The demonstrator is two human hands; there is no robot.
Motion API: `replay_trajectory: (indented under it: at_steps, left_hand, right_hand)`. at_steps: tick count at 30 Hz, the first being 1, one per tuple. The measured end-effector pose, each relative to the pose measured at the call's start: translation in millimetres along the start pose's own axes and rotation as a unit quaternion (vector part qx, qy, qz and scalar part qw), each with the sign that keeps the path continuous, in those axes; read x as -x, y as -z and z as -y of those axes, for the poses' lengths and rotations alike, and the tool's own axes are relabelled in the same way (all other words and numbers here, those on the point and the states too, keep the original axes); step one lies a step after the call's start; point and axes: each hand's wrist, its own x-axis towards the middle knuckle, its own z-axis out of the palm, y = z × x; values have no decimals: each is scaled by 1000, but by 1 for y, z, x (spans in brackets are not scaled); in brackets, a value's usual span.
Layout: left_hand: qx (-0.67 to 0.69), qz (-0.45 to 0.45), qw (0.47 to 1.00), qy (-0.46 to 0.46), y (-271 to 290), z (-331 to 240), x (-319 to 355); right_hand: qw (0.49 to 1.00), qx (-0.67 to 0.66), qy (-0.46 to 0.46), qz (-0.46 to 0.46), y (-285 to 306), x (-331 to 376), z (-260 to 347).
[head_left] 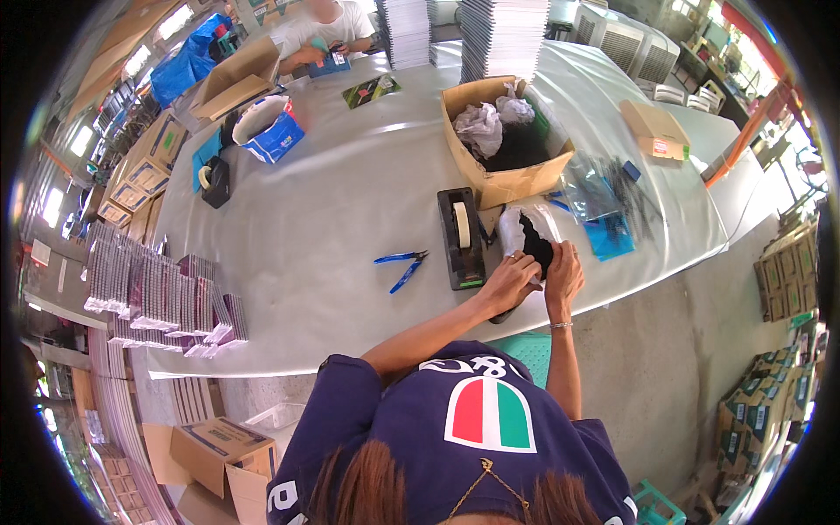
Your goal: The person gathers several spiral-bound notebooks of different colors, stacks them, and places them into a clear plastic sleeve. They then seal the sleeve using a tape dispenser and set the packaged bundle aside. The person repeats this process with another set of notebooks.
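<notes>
At the table's near edge, a clear plastic bag (513, 229) holds black material (535, 243) whose kind I cannot make out. My left hand (516, 278) pinches the bag's near end from the left. My right hand (565, 273) has its fingers bent round the right side of the same opening. Just left of the bag stands a black tape dispenser (448, 249) with a pale roll. Blue-handled nippers (404, 265) lie farther left, handles spread. Behind the bag, an open cardboard box (505, 185) contains crumpled plastic and more black material.
Blue packaging (610, 238) and dark thin strips lie right of the bag. Tall stacks of spiral-bound books (503, 44) stand at the back, purple-edged stacks (166, 293) at left. A blue bag (269, 131) and second tape dispenser (213, 182) sit far left. A co-worker (328, 35) handles a booklet across the table.
</notes>
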Motion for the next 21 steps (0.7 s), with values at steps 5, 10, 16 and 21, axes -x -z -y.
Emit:
replay_trajectory:
  at_steps: [5,10,16,21]
  left_hand:
    - [-13,-22,1000,-11,0,2,6]
    - [-18,19,1000,-9,16,-12,-5]
    - [-40,-174,979,101,-9,68,-68]
    - [105,91,966,219,11,127,-91]
  right_hand:
    - [999,-23,-3,-31,-6,-1,2]
    - [997,-54,17,53,-12,-22,-11]
    - [984,-87,132,82,-36,-63,6]
    - [978,66,146,133,-30,-64,31]
